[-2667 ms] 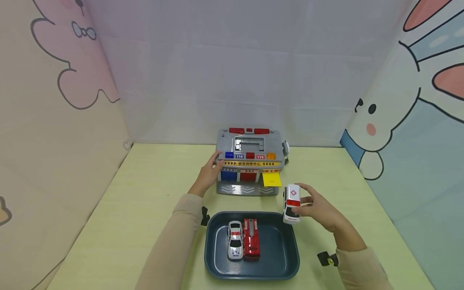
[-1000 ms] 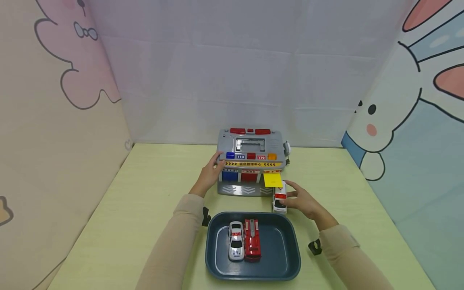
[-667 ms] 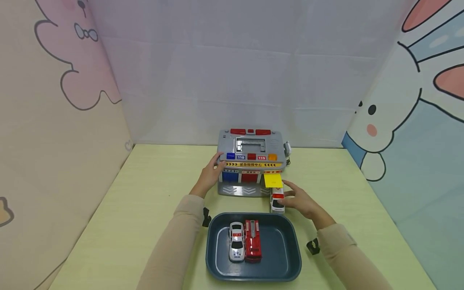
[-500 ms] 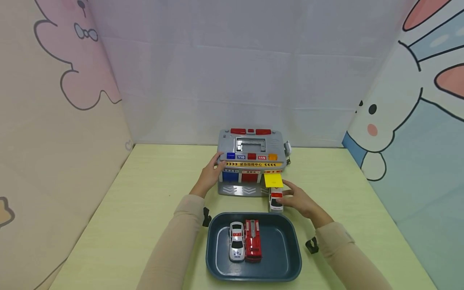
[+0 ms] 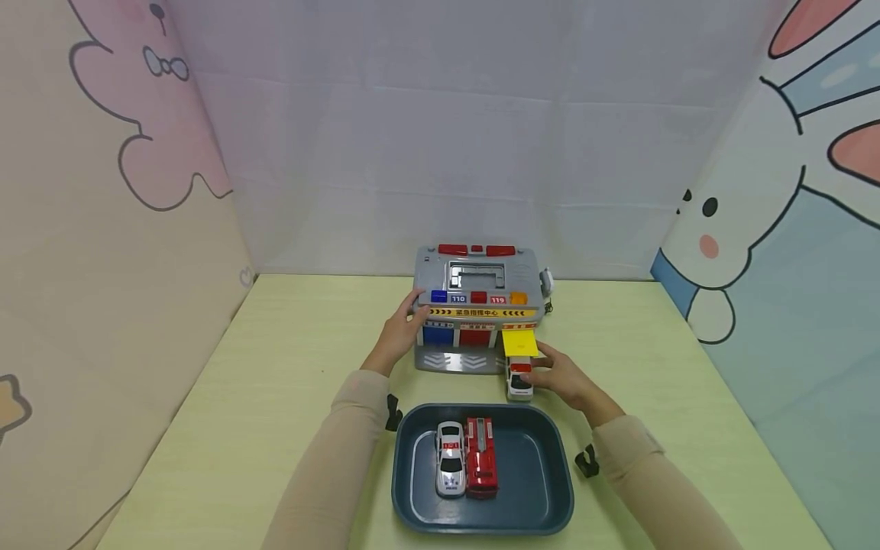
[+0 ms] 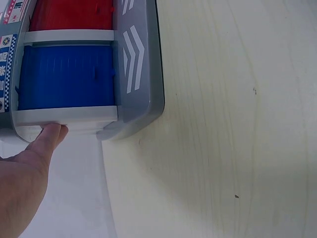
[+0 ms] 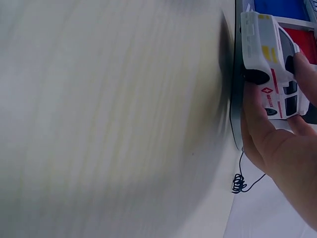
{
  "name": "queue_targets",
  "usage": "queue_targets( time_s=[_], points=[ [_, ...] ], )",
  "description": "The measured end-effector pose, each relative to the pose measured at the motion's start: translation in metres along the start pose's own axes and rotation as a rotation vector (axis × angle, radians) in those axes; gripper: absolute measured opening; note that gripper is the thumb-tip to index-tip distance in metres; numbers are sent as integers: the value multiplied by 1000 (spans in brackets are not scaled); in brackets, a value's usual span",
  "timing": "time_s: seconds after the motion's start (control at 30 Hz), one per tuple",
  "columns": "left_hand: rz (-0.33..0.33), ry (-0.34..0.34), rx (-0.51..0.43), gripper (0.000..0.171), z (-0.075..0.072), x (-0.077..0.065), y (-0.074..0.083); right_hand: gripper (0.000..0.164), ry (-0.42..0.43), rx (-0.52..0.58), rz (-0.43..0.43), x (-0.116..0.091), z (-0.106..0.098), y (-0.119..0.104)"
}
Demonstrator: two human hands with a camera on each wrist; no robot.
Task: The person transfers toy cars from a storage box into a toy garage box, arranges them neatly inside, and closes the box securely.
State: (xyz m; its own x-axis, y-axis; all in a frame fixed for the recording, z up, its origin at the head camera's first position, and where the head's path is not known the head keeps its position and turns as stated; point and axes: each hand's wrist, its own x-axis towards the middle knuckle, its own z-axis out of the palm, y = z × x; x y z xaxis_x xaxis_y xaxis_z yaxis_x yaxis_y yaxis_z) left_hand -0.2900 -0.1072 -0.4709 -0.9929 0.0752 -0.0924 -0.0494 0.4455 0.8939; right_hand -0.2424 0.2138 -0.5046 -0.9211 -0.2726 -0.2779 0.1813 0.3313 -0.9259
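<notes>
A grey toy emergency station (image 5: 429,275) stands toward the back, with a blue door (image 6: 67,77), a red door (image 5: 474,337) and a raised yellow door (image 5: 519,344) along its front. My left hand (image 5: 399,334) rests against its left side; the left wrist view shows extended fingers (image 6: 49,136) touching the side wall. In my right hand (image 5: 564,380) is a white toy ambulance (image 5: 520,391), pinched between thumb and fingers. Its rear end lies under the yellow door in the head view, with its windscreen toward me. The right wrist view shows the ambulance (image 7: 262,44) tilted over the grey ramp.
Nearer me, a dark blue tray (image 5: 532,519) holds a silver toy police car (image 5: 450,477) and a red toy fire truck (image 5: 481,466) side by side. A coiled black cord (image 7: 238,183) hangs at the station's right side. A pale wall (image 5: 385,176) stands behind the table (image 5: 296,367).
My right hand has carried the ambulance from above the tray's right corner leftward and back to below the yellow door. Lately it slid slightly further left. My left hand has stayed put.
</notes>
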Motion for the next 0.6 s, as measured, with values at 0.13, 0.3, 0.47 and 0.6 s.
queue_targets(
  time_s=[0.13,0.3,0.47,0.6],
  points=[
    [-4,6,0,55,0,0,0,85,5,6,-10,3,1,1],
    [-6,11,2,54,0,1,1,80,22,16,-33,6,3,0],
    [-9,9,9,54,1,1,1,73,43,47,-37,7,6,-2],
    [-21,9,14,54,1,0,1,71,55,71,-19,8,7,-1]
  ],
)
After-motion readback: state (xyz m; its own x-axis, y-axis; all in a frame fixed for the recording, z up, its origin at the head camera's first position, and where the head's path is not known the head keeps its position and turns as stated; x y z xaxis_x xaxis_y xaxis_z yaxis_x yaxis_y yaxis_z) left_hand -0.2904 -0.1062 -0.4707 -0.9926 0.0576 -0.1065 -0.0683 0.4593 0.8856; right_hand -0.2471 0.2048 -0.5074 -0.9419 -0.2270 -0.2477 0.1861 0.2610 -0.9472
